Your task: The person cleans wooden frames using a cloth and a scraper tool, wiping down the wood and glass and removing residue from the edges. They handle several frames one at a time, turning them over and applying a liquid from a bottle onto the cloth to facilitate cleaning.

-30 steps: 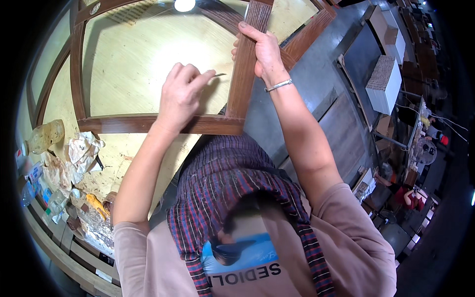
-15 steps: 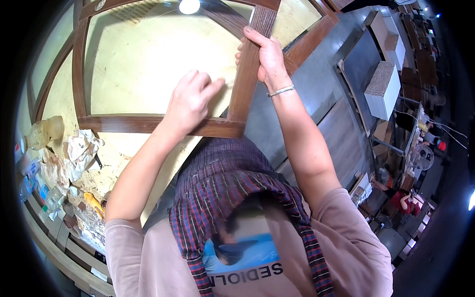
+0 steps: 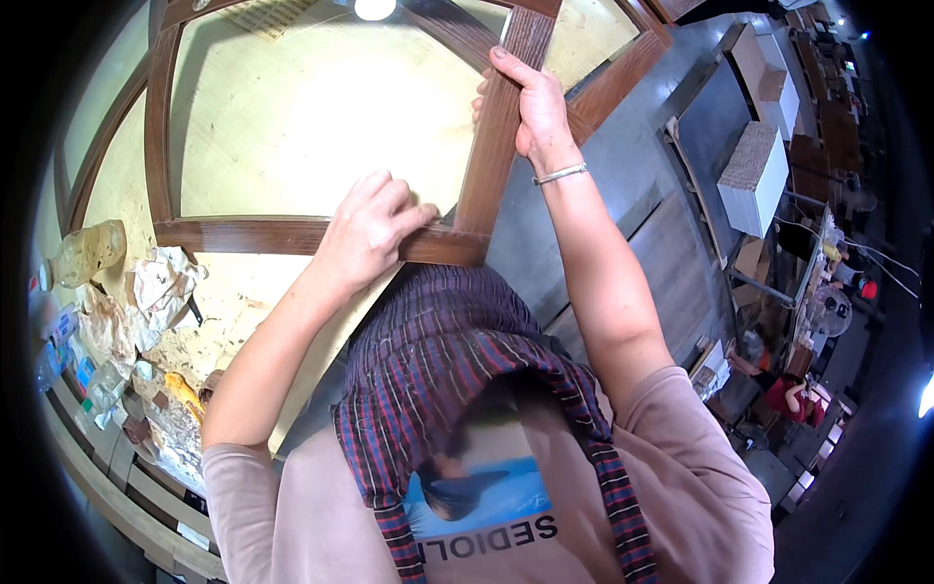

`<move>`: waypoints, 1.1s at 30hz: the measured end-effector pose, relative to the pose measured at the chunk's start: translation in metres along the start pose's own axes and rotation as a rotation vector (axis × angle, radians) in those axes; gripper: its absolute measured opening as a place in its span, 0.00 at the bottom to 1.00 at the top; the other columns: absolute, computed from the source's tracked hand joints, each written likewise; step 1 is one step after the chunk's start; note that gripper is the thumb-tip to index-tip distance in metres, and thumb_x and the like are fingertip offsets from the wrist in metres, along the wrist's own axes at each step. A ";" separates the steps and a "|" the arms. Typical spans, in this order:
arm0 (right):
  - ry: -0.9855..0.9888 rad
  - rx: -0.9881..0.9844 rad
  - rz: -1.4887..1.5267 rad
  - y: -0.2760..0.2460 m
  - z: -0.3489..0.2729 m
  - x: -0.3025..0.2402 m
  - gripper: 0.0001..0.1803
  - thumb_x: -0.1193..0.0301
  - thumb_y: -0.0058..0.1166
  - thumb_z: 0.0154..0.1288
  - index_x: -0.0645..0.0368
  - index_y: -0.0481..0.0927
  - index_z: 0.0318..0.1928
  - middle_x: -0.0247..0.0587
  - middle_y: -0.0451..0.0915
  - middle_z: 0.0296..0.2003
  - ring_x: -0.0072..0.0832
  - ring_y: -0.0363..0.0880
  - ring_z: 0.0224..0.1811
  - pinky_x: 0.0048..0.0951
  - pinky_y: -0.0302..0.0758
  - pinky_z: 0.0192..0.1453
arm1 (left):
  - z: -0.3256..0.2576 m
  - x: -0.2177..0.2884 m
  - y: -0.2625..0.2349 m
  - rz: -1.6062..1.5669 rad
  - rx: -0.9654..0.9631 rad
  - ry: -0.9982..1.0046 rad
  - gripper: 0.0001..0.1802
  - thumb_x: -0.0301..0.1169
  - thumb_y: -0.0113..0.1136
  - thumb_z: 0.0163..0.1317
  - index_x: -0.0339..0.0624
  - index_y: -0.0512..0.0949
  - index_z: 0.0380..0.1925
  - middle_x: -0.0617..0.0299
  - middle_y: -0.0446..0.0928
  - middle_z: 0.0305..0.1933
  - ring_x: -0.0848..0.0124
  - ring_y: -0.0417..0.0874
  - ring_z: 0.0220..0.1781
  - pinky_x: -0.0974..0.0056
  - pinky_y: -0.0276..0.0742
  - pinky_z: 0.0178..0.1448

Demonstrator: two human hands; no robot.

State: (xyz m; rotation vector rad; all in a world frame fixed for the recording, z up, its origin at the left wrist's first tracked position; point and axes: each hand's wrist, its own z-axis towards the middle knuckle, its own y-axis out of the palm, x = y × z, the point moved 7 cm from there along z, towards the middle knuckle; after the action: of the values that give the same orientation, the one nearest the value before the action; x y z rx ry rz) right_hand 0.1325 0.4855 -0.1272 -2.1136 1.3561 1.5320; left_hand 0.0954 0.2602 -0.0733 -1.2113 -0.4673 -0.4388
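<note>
A dark brown wooden frame [image 3: 258, 237] with open panels lies slanted over a pale board [image 3: 321, 146]. My right hand [image 3: 541, 109] is closed around its right upright, thumb along the top face and fingertips curling round the inner side. My left hand [image 3: 368, 226] rests on the near rail, close to the inner corner, with curled fingers pressed together. Whatever those fingers may hold is hidden beneath them. Another similar wooden frame [image 3: 615, 86] extends beyond the upright.
On the left sit a dirty plastic bottle [image 3: 89, 253], crumpled paper [image 3: 163, 287] and a yellow-handled tool [image 3: 183, 391]. White-sided boxes [image 3: 754, 180] stand on a dark low table [image 3: 702, 131] to the right. Farther right, a person in red [image 3: 793, 397] is near a fan [image 3: 830, 310].
My left hand has come down and slightly right, its fingers now at the near rail's inner edge. The frame and my right hand have shifted slightly right in the picture.
</note>
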 end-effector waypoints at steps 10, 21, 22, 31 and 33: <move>-0.017 -0.013 -0.011 0.004 0.000 -0.002 0.18 0.61 0.66 0.65 0.64 0.78 0.37 0.46 0.79 0.26 0.35 0.82 0.23 0.36 0.81 0.27 | 0.005 -0.004 -0.006 -0.035 -0.056 -0.096 0.20 0.17 0.60 0.45 0.41 0.87 0.41 0.59 0.70 0.31 0.60 0.71 0.37 0.57 0.74 0.46; -0.135 -0.004 -0.030 0.021 -0.038 -0.034 0.18 0.62 0.66 0.65 0.65 0.79 0.40 0.44 0.79 0.26 0.32 0.82 0.22 0.33 0.81 0.27 | -0.002 0.017 -0.009 0.002 -0.026 -0.117 0.22 0.16 0.58 0.45 0.44 0.86 0.42 0.61 0.71 0.30 0.60 0.72 0.36 0.58 0.71 0.43; -0.152 -0.024 -0.042 0.026 -0.041 -0.040 0.18 0.62 0.67 0.65 0.66 0.79 0.40 0.44 0.79 0.26 0.32 0.82 0.22 0.33 0.82 0.27 | -0.001 0.018 -0.014 0.029 -0.001 -0.127 0.21 0.17 0.59 0.45 0.45 0.86 0.41 0.61 0.71 0.30 0.61 0.72 0.36 0.59 0.70 0.43; -0.279 -0.090 -0.105 0.060 -0.072 -0.085 0.18 0.62 0.67 0.65 0.67 0.81 0.41 0.45 0.81 0.26 0.30 0.83 0.21 0.30 0.82 0.25 | -0.003 0.029 -0.044 -0.012 0.121 -0.190 0.18 0.18 0.61 0.43 0.46 0.88 0.35 0.63 0.70 0.27 0.63 0.72 0.33 0.59 0.69 0.40; -0.303 -0.101 -0.115 0.065 -0.079 -0.093 0.18 0.62 0.67 0.65 0.68 0.81 0.41 0.45 0.81 0.26 0.30 0.83 0.21 0.29 0.82 0.25 | -0.004 0.028 -0.051 0.012 0.134 -0.210 0.19 0.17 0.61 0.41 0.45 0.88 0.34 0.63 0.70 0.26 0.63 0.72 0.33 0.59 0.70 0.39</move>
State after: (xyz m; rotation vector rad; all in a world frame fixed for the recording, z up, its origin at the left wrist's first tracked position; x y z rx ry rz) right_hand 0.1299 0.4519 0.0073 -1.8779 1.0570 1.8155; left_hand 0.0905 0.2398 -0.0185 -1.1347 -0.6587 -0.2659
